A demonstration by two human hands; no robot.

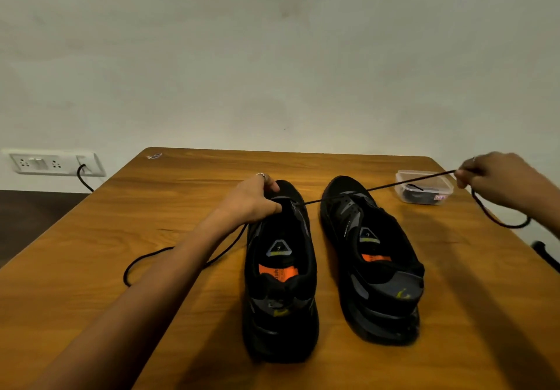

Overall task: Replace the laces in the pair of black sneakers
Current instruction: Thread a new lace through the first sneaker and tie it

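Both forearms bare, no sleeves in sight. Silver ring on left hand (pixel 254 198). Ring also on right hand (pixel 497 181), finger unclear.

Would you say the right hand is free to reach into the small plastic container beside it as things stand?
Probably not yet. The right hand pinches the taut black lace, which runs across the open plastic container. The container sits close by, nothing covering it, so the hand would only need to let go.

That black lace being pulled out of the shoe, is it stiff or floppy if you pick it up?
Probably floppy: past the right hand the black lace droops in a loop, and its other end curls loosely on the table. It looks straight only where pulled taut from the left sneaker. Likely light too.
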